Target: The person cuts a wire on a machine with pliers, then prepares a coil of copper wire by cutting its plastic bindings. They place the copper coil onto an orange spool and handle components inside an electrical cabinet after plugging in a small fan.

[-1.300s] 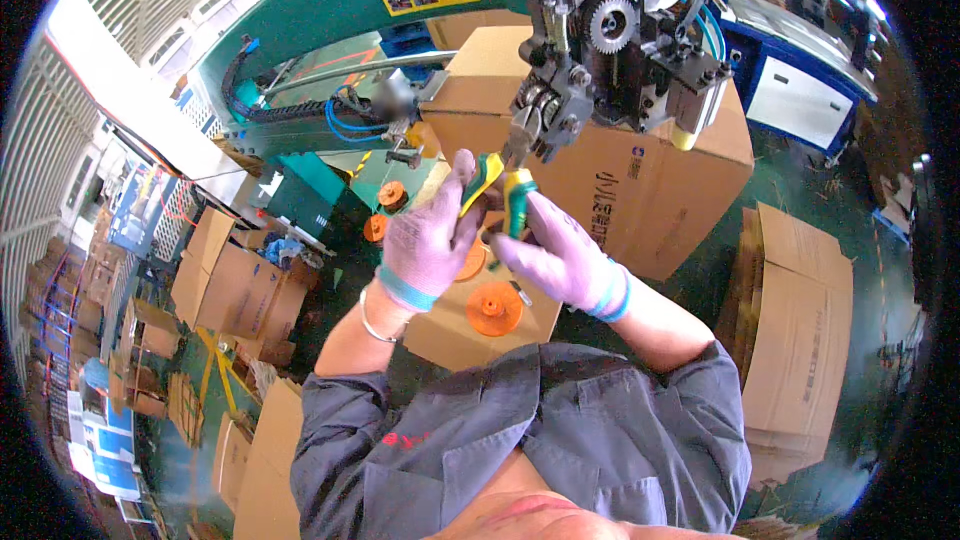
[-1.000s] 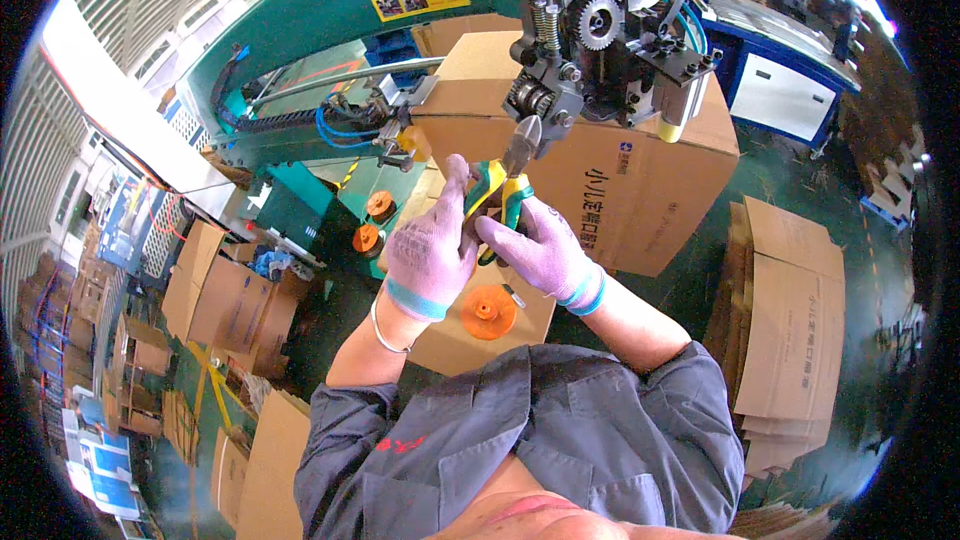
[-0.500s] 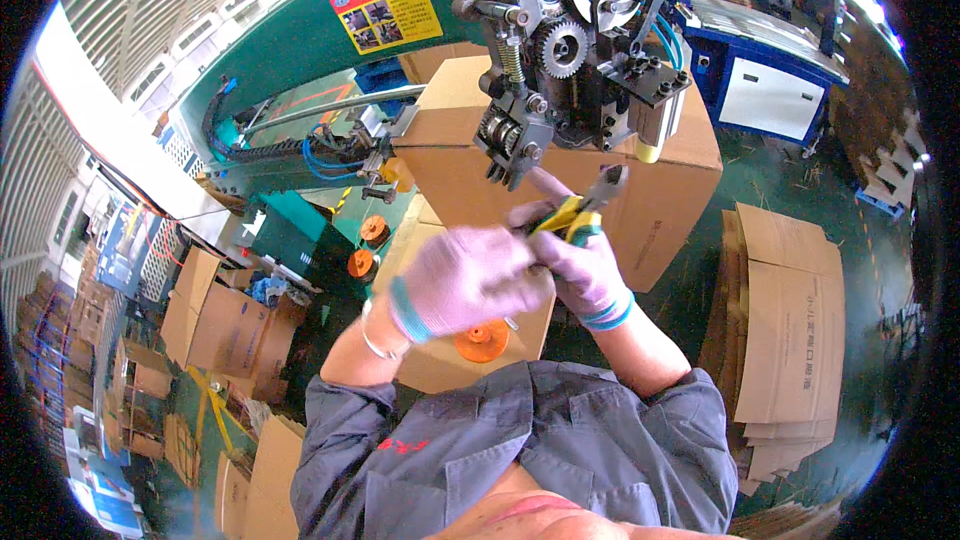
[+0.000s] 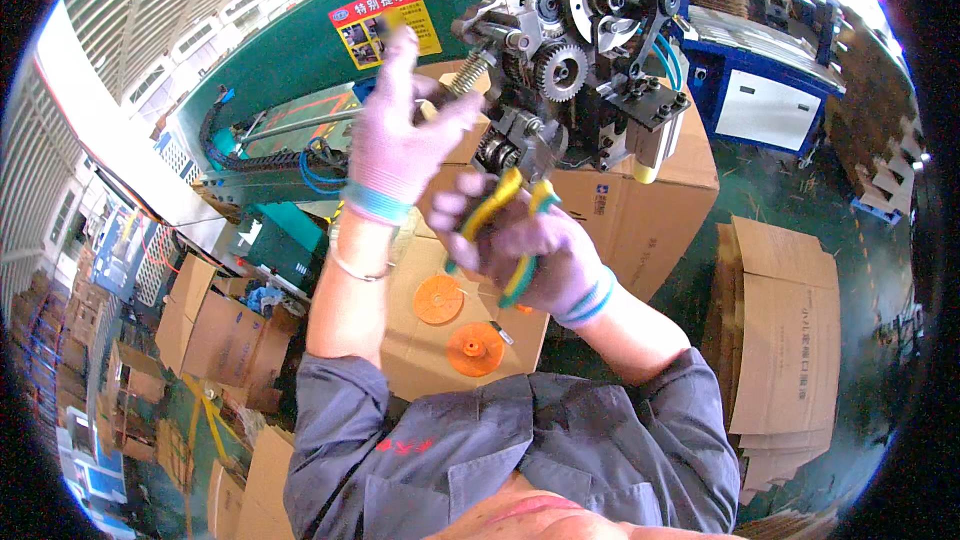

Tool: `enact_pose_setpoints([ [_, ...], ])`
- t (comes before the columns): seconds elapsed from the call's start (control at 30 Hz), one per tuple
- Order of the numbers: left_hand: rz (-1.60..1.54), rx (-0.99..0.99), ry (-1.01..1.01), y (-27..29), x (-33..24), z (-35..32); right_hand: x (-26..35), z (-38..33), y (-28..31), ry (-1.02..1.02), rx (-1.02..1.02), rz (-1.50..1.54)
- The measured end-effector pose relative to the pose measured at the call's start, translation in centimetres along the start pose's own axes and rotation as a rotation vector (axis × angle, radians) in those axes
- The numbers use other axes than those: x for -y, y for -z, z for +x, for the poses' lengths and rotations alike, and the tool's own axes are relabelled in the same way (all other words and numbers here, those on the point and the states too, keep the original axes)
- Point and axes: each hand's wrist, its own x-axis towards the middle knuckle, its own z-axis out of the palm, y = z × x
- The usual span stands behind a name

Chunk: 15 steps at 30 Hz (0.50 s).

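Note:
My right hand (image 4: pixel 545 255), in a pale purple glove with a teal cuff, grips pliers (image 4: pixel 490 208) with yellow-and-green handles. The handles are spread, and the jaws point up in front of the lower part of a machine head (image 4: pixel 560 70) with gears and a spring. My left hand (image 4: pixel 395 145), gloved alike, is raised at the left of that head. Its index finger points up across a red-and-yellow sign (image 4: pixel 420 15), and its thumb is stretched toward the spring. A dark blur shows at the index fingertip; I cannot make out what it is.
Two orange discs (image 4: pixel 438 300) lie on a cardboard surface (image 4: pixel 415 360) below my hands. Behind the machine head stands a large carton (image 4: pixel 670 190). Flattened cartons (image 4: pixel 785 330) are stacked at the right. A green machine arm (image 4: pixel 270 50) curves across the far left.
My left hand has left the right hand and risen up and left, its fingers now apart. The right hand has moved left and slightly down, and the pliers' handles show wider spread.

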Motion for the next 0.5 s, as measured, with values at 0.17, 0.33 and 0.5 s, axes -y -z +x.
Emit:
enact_pose_setpoints([
  [0.17, 0.184, 0.127, -0.022, 2.7, -1.2, 2.7, -0.3, 6.8, 0.0, 0.071, 0.089, 0.271],
  [0.33, 0.261, 0.126, -0.106, 3.4, -0.3, 2.7, -0.6, 8.4, -0.2, 0.166, 0.034, 0.262],
  [0.5, 0.296, 0.11, -0.106, 3.4, -0.5, 2.4, -0.9, 8.5, -1.0, 0.2, -0.072, 0.183],
])
